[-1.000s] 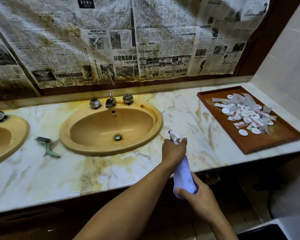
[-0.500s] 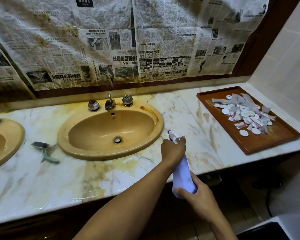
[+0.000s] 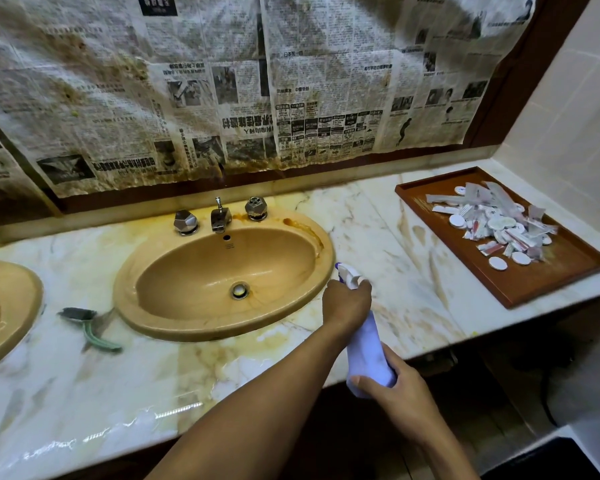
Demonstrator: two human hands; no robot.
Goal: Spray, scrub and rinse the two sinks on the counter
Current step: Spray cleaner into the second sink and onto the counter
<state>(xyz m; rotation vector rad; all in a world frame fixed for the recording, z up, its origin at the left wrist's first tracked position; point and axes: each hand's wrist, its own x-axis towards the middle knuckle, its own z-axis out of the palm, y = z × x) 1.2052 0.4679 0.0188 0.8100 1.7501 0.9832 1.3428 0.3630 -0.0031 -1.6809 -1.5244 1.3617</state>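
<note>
A tan oval sink (image 3: 153, 271) is set in the marble counter (image 3: 84, 393), with a chrome tap (image 3: 220, 216) and two knobs behind it. A second tan sink (image 3: 18, 299) shows partly at the left edge. A pale lilac spray bottle (image 3: 366, 351) with a white nozzle (image 3: 347, 277) points toward the near sink's right rim. My left hand (image 3: 347, 301) grips the bottle's neck at the trigger. My right hand (image 3: 400, 386) holds the bottle's base, just off the counter's front edge. A green-handled scrub brush (image 3: 90, 329) lies between the sinks.
A brown tray (image 3: 541, 285) with several white sachets and round soaps sits at the counter's right end. Stained newspaper (image 3: 257, 81) covers the wall behind. A tiled wall (image 3: 568, 116) closes the right side. Rust stains mark the counter around the sink.
The view has shifted slightly left and down across the frames. Both hands keep the same hold on the spray bottle beside the sink's right rim.
</note>
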